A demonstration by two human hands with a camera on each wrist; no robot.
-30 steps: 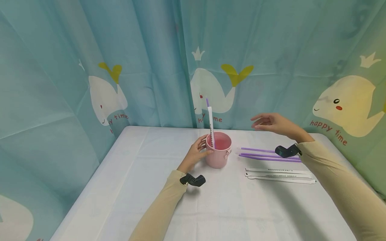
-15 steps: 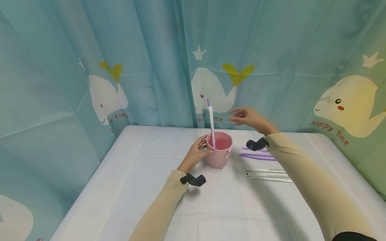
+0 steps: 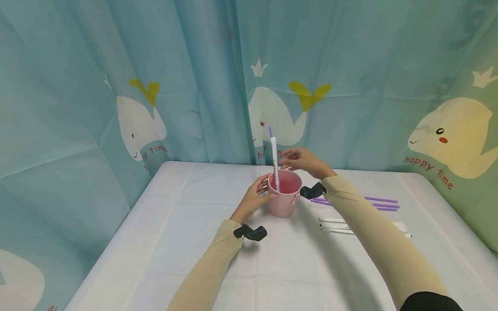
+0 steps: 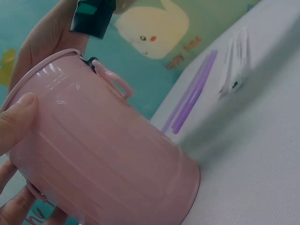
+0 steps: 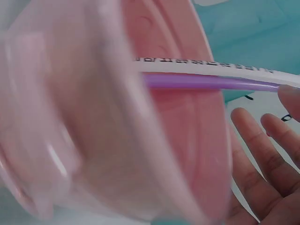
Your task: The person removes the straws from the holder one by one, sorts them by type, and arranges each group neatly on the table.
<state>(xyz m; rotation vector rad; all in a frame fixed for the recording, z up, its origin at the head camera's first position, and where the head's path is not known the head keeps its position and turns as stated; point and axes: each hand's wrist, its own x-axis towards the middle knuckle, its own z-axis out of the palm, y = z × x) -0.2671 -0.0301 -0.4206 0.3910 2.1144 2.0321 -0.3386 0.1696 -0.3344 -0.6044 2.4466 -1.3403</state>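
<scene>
A small pink bucket (image 3: 282,208) stands on the white table, with a paper-wrapped white straw (image 3: 274,155) and a purple straw (image 3: 270,131) leaning upright inside it. My left hand (image 3: 253,201) grips the bucket's left side, its thumb on the outer wall just below the rim and its fingers round the back. Over the bucket's right rim, my right hand (image 3: 303,163) reaches toward both straws. In the right wrist view its fingers (image 5: 260,152) are spread, and the thumb lies right at the purple straw (image 5: 197,83).
Several purple straws (image 3: 383,205) lie right of the bucket, partly hidden under my right forearm. Several white wrapped straws (image 3: 336,226) lie nearer to me. A blue-green curtain (image 3: 202,86) with whale prints hangs behind the table.
My right hand has moved left from above the loose purple straws to the straws in the bucket. The left hand has kept its grip on the bucket.
</scene>
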